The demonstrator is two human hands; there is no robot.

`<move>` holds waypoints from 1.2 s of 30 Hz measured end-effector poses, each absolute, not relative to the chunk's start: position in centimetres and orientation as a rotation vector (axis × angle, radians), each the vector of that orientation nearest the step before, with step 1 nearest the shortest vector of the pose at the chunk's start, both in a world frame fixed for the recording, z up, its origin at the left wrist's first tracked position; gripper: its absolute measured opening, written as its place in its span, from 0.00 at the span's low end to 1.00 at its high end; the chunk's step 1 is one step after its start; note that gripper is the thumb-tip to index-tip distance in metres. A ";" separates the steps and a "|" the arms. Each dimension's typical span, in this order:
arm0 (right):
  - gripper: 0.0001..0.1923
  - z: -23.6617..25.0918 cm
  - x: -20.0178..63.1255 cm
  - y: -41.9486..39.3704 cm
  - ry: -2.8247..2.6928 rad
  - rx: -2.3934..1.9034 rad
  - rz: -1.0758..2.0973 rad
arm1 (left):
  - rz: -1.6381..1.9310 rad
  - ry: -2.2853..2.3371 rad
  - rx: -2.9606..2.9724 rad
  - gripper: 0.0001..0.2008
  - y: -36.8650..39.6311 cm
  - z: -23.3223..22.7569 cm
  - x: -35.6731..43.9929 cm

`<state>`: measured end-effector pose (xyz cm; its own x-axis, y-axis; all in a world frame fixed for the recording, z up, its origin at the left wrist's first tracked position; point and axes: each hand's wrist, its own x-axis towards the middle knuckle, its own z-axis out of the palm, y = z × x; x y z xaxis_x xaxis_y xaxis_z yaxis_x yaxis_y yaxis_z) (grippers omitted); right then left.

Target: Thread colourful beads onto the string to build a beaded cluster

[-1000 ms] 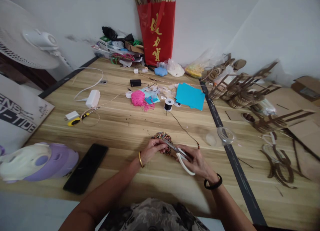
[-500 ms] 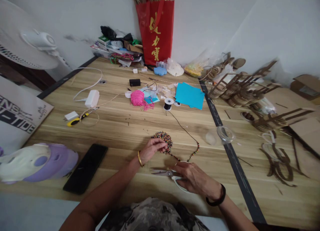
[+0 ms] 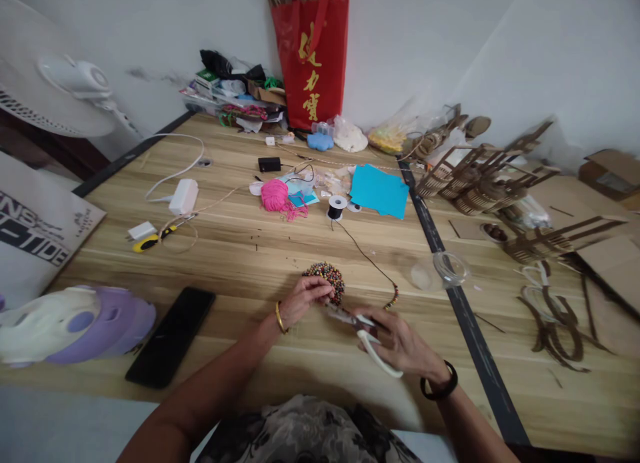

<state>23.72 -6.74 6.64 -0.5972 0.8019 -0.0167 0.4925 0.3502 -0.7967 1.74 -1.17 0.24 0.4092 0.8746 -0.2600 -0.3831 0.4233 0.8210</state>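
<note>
Near the tabletop's front edge, I see my left hand (image 3: 305, 297) pinching the beaded disc (image 3: 327, 279), fingers closed on its rim. My right hand (image 3: 400, 343) grips the scissors (image 3: 365, 333) by the white handles. I judge the disc light, bumpy and floppy, best held by the rim; its cord (image 3: 367, 256) is thin and easily snagged.

Multicoloured beaded disc (image 3: 327, 277); white-handled scissors (image 3: 373, 339); pink yarn (image 3: 276, 196) beyond the disc; turquoise paper (image 3: 380, 193); red bag (image 3: 310, 59), gold characters; black phone (image 3: 173, 336).
</note>
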 end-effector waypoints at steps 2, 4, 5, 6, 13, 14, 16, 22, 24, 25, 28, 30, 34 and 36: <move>0.17 6.2 23.9 -6.2 -2.141 -1.191 1.058 | 0.893 0.763 0.738 0.16 -1.2 0.1 1.8; 0.18 5.7 23.9 -5.7 -2.089 -1.240 1.000 | 0.887 0.756 0.733 0.15 -1.2 0.1 1.7; 0.18 5.4 23.8 -5.5 -2.077 -1.262 0.985 | 0.881 0.753 0.739 0.15 -1.2 0.0 1.7; 0.18 5.1 23.8 -5.3 -2.070 -1.278 0.977 | 0.876 0.753 0.749 0.15 -1.2 0.0 1.7; 0.19 3.8 23.6 -4.7 -2.081 -1.287 1.007 | 0.857 0.743 0.810 0.13 -1.3 0.1 1.6; 0.19 3.8 23.6 -4.6 -2.092 -1.286 1.005 | 0.857 0.741 0.810 0.13 -1.3 0.1 1.6; 0.19 3.6 23.6 -4.5 -2.110 -1.278 1.012 | 0.858 0.739 0.806 0.12 -1.3 0.0 1.6; 0.20 3.3 23.5 -4.4 -2.123 -1.251 1.004 | 0.857 0.733 0.836 0.12 -1.3 -0.2 1.5; 0.20 3.1 23.5 -4.4 -2.126 -1.248 0.998 | 0.853 0.733 0.843 0.12 -1.3 -0.3 1.5; 0.20 3.0 23.5 -4.3 -2.125 -1.248 0.999 | 0.851 0.731 0.844 0.12 -1.3 -0.3 1.5; 0.21 3.0 23.6 -4.3 -2.126 -1.250 1.006 | 0.854 0.724 0.848 0.13 -1.3 -0.3 1.5; 0.21 3.0 23.5 -4.3 -2.120 -1.247 1.015 | 0.860 0.726 0.856 0.13 -1.4 -0.2 1.5; 0.20 3.1 23.4 -4.3 -2.090 -1.246 1.047 | 0.865 0.737 0.877 0.12 -1.4 0.0 1.5; 0.20 3.2 23.4 -4.3 -2.083 -1.246 1.061 | 0.868 0.734 0.887 0.12 -1.4 0.1 1.5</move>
<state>23.43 -4.31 3.15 -0.4650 0.8852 0.0171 0.5067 0.2819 -0.8148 1.55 -1.36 0.10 0.4580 0.8700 -0.1824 -0.3243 0.3546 0.8770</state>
